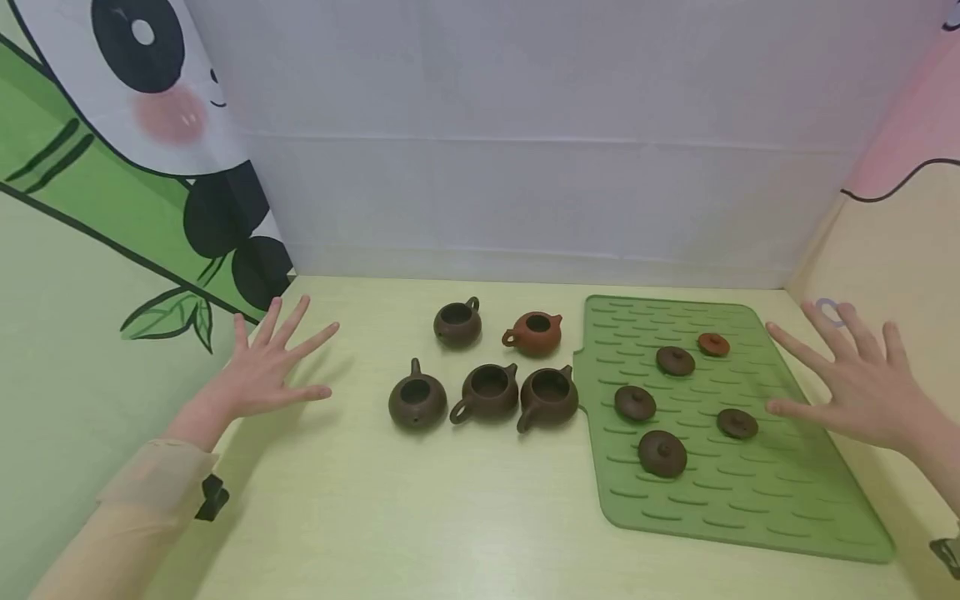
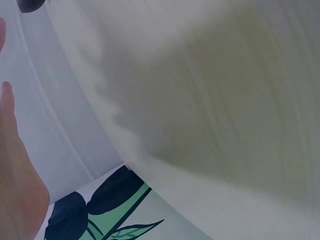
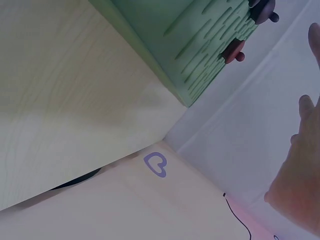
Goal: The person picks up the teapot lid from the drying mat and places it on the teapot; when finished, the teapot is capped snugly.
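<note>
- One pale yellow, wood-grained tabletop [image 1: 420, 525]: fills the foreground of my head feed and runs to the rear.
- One green rectangular ridged mat [image 1: 810, 496]: lies flat on the tabletop's right half, bearing five round knobbed lids.
- One large dark brown lid [image 1: 663, 454]: nearest me on the mat.
- Two dark brown lids beyond it: the right-hand lid [image 1: 737, 423] and the left-hand lid [image 1: 634, 403].
- Three round dark brown clay-like teapots, mouths uncovered, in a front row left of the mat: left pot [image 1: 417, 402], middle pot [image 1: 490, 393], right pot [image 1: 549, 397], the last just beside the mat.
- One bare right hand [image 1: 855, 375]: raised over the mat's right edge, fingers spread, empty; nearest the right-hand lid.
- One bare left hand [image 1: 270, 367]: raised left of the pots, fingers splayed, empty; nearest the left pot.
- One dark brown rear lid [image 1: 676, 361], with a small reddish-brown lid [image 1: 714, 344] behind.
- Two back-row teapots, mouths uncovered: a dark brown rear pot [image 1: 458, 329] and, to its right, a reddish-brown pot [image 1: 536, 338].
- One creased white cloth backdrop [image 1: 525, 183]: stands behind everything.
</note>
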The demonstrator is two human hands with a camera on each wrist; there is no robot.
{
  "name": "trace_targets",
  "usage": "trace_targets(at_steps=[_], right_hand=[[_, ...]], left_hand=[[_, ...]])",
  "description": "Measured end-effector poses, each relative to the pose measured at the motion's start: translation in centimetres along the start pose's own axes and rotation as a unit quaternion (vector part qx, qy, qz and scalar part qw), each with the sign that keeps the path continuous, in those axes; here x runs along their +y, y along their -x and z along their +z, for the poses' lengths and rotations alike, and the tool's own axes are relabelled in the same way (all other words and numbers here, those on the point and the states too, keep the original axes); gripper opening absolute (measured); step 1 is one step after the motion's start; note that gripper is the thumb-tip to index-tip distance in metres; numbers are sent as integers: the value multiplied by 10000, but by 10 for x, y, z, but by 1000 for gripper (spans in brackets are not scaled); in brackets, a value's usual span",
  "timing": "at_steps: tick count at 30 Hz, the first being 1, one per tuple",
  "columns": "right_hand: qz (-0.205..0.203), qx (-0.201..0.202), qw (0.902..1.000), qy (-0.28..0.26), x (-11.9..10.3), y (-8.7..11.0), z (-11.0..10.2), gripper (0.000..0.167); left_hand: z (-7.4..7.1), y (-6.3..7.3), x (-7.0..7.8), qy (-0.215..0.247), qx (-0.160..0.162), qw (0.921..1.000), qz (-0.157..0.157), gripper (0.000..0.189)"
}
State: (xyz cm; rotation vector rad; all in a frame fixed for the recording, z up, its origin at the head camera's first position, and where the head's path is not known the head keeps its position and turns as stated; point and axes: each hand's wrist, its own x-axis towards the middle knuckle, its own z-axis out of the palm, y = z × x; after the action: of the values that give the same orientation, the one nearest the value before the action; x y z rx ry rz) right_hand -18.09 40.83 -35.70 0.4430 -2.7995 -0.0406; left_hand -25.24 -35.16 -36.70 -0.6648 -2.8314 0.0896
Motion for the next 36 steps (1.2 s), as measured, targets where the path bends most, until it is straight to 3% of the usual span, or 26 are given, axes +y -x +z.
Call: trace_targets(at_steps=[10, 21, 28, 36], right_hand=[[-21, 56, 10000, -51, 1, 3, 0, 109], [-119, 137, 9997, -173, -3, 5, 4, 107], [-183, 98, 9991, -379, -7, 4, 10, 106], [-219, 70, 9932, -1140, -16, 5, 19, 103]], left_hand=[[1, 3, -1, 51, -79, 9999, -40, 93], [-3, 3, 8, 91, -44, 9999, 86, 92], [4, 6, 14, 594, -51, 9981, 124, 89], [16, 7, 22, 1105, -124, 9938, -6, 86]])
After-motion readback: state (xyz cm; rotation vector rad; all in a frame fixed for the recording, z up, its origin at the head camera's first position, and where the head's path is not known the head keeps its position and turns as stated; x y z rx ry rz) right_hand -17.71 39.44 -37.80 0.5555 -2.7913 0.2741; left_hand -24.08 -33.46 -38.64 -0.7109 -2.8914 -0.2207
